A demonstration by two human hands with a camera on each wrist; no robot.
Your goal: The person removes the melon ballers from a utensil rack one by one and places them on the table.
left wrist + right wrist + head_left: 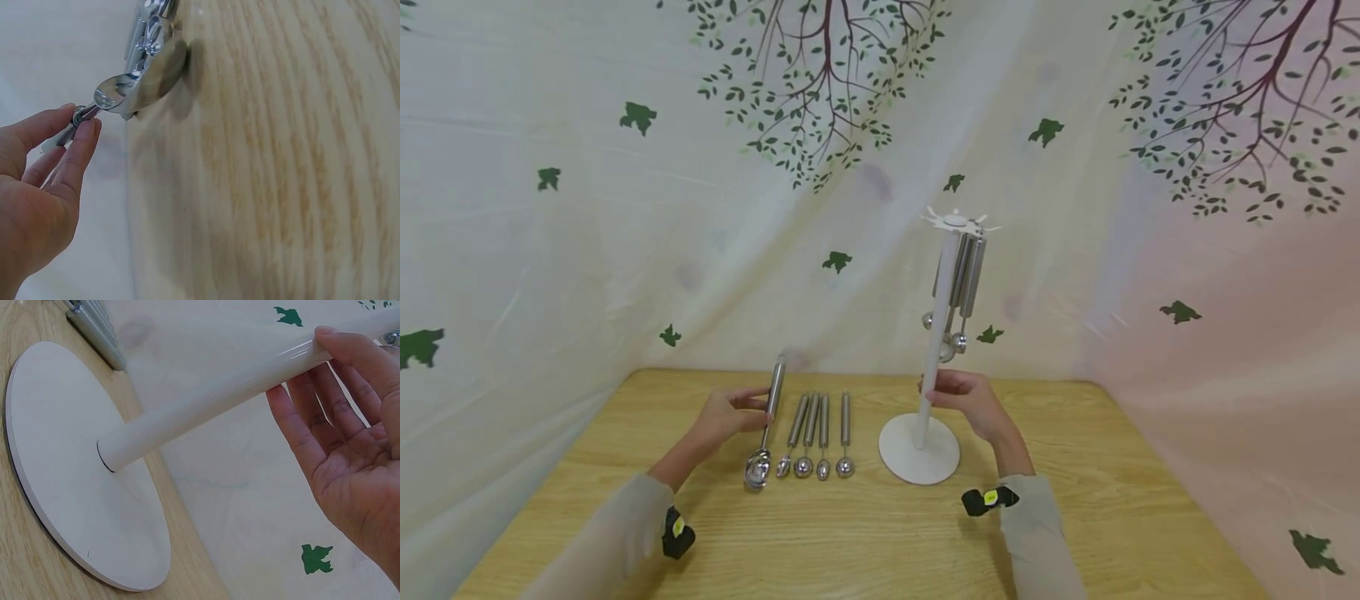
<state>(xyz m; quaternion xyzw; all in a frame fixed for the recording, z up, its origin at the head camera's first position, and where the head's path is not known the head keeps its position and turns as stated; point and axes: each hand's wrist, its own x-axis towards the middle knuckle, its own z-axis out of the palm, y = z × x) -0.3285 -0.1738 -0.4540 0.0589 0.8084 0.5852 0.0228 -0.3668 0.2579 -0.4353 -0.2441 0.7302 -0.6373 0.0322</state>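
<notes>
My left hand (722, 417) pinches the slim handle of a shiny metal scoop (757, 469), the largest utensil on this side. Its handle tilts up and away from me, bowl end low by the table; in the left wrist view the scoop's bowl (117, 90) lies just beyond my fingertips. Thumb and fingers of my right hand (973, 404) grip the pole of a white utensil stand (934, 350) near its lower part. From the stand's hooked top hang several metal scoops (973, 279), partly behind the pole. Its round base (69, 469) rests on the table.
Several small metal scoops (803, 467) lie in a row, handles pointing away, between the held scoop and the stand. They rest on a wooden table (850, 542). A pale curtain (880, 325) with printed leaves and branches hangs behind the table's far edge.
</notes>
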